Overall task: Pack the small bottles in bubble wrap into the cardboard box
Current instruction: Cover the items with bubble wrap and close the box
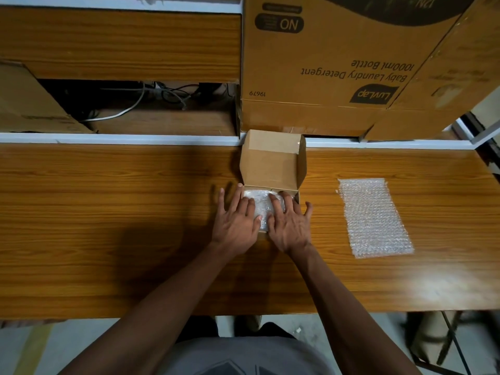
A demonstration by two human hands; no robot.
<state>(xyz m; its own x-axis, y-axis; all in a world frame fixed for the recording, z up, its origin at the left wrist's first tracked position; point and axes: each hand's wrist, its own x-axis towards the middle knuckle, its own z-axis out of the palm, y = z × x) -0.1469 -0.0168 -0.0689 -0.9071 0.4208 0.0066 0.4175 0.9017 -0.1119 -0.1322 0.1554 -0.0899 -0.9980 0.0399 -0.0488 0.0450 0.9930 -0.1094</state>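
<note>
A long wooden table (108, 212) runs across the view, with a big printed carton (338, 58) standing at its far edge. On the table to the right lies a flat sheet of bubble wrap (374, 216), well apart from the hands. Near the middle sits the small cardboard box (273, 165), its lid flap raised at the back. Inside it is a bubble-wrapped bundle (261, 203); the bottles themselves cannot be made out. The left hand (236, 220) and the right hand (290, 226) lie side by side on the bundle, fingers straight and spread, pressing flat on it.
</note>
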